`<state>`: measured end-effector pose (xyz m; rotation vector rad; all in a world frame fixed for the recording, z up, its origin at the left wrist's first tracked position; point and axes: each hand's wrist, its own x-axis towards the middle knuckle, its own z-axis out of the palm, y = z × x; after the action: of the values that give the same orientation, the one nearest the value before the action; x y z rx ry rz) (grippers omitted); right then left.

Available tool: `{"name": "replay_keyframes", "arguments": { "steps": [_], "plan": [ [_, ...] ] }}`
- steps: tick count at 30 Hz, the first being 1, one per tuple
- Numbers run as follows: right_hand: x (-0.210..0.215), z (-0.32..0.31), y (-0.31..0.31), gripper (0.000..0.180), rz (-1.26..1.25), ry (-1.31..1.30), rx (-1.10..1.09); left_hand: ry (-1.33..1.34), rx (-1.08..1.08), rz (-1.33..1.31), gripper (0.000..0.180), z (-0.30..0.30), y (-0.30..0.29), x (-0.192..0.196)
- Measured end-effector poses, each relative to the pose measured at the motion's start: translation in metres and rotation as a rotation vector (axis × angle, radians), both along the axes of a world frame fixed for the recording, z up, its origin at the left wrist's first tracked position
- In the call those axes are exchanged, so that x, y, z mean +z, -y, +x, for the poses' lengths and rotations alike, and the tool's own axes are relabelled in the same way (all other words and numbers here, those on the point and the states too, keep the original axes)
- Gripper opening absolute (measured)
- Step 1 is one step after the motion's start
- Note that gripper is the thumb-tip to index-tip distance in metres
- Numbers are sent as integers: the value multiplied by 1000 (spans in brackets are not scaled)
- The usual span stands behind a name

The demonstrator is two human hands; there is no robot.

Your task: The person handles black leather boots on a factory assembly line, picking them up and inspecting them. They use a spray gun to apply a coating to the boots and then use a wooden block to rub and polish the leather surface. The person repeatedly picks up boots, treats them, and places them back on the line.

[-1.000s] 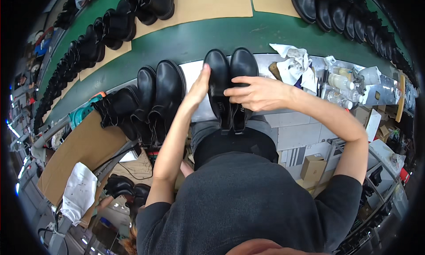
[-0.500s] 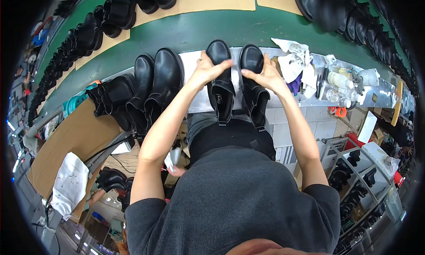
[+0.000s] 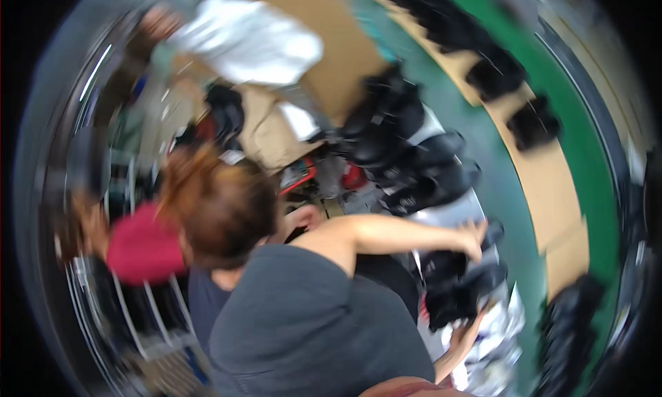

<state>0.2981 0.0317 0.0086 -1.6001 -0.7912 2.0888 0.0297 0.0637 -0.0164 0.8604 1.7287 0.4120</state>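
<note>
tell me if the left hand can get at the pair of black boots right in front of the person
Probably yes. The left hand is stretched out over the worktable and seems to lie on the near pair of black boots already, with nothing between them. The picture is heavily blurred, so the grip itself cannot be made out.

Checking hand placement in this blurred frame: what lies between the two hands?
In the head view, a pair of black boots lies between the left hand above and the right hand below; blur hides the grip.

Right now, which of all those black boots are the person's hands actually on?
The pair of black boots on the white sheet: left hand rests on top, right hand beneath. Other boots lie untouched.
</note>
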Motion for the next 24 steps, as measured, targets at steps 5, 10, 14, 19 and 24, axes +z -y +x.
{"name": "replay_keyframes", "arguments": {
  "steps": [5,10,14,19,24],
  "plan": [
    [-16,3,-15,79,-91,1,59,228,192,199,76,-2,48,22],
    [-28,-34,-27,79,-110,18,110,363,240,333,59,-5,73,19],
    [-29,-78,-27,78,-81,6,139,411,226,376,58,-25,52,14],
    [-25,-105,-23,78,-53,16,150,389,257,391,54,-33,45,29],
    [-17,-97,-13,77,-46,66,75,289,83,375,54,-28,40,27]
  ]
}}
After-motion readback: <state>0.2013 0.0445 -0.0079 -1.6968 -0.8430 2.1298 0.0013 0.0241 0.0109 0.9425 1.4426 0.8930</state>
